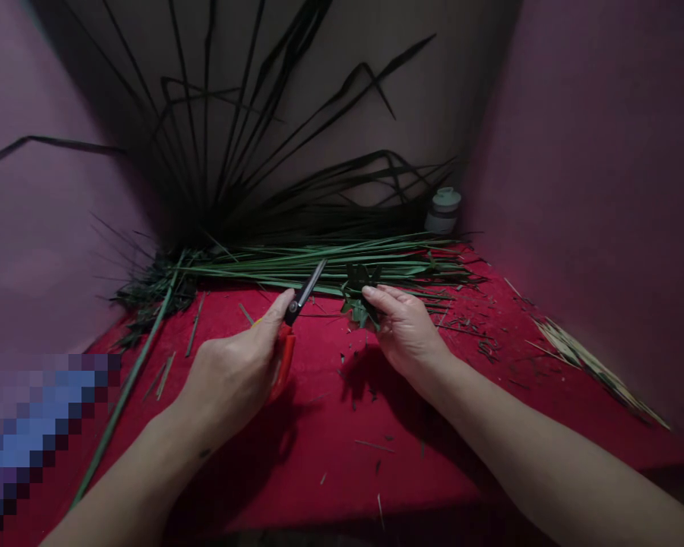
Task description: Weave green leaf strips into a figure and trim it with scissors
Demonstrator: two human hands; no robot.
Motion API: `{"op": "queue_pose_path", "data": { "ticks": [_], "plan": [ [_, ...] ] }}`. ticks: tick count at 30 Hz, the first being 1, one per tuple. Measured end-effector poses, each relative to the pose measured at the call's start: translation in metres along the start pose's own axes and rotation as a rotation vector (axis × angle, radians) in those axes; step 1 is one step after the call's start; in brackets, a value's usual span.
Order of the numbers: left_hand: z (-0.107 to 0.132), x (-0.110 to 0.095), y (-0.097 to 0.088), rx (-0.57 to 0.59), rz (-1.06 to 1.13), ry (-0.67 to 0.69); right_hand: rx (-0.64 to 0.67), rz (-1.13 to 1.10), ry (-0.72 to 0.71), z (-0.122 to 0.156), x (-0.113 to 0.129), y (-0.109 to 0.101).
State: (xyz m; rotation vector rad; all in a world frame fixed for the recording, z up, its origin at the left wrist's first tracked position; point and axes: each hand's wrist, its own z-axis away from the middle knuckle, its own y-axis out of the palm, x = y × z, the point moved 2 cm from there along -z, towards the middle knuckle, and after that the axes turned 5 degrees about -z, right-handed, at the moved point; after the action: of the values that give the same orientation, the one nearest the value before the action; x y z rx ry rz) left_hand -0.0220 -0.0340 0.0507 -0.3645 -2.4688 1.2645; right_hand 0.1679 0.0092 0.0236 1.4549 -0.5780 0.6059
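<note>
My left hand (236,372) is closed round the red handles of a pair of scissors (296,308). Their dark blades point up and to the right, toward a small folded green leaf piece (360,292). My right hand (406,328) pinches that leaf piece between thumb and fingers, just above the red cloth (330,425). The scissor tips end a short way left of the leaf piece, not touching it.
A long bundle of green palm leaf strips (319,262) lies across the cloth behind my hands. Dark fronds fan up against the wall. A small white jar (443,210) stands at the back right. Pale leaf ribs (593,368) lie at right. Leaf scraps litter the cloth.
</note>
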Motion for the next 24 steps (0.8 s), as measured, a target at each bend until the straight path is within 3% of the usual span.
{"op": "queue_pose_path", "data": {
  "ticks": [4, 7, 24],
  "plan": [
    [0.001, -0.002, 0.006, 0.285, -0.117, -0.01, 0.003, 0.007, -0.004, 0.0, 0.002, 0.0],
    [0.003, -0.001, 0.01, 0.395, -0.138, -0.033, 0.013, 0.016, 0.003, 0.0, 0.002, 0.001],
    [0.006, -0.003, 0.016, 0.377, -0.293, 0.029, 0.086, 0.08, 0.007, -0.001, -0.001, -0.003]
  ]
}}
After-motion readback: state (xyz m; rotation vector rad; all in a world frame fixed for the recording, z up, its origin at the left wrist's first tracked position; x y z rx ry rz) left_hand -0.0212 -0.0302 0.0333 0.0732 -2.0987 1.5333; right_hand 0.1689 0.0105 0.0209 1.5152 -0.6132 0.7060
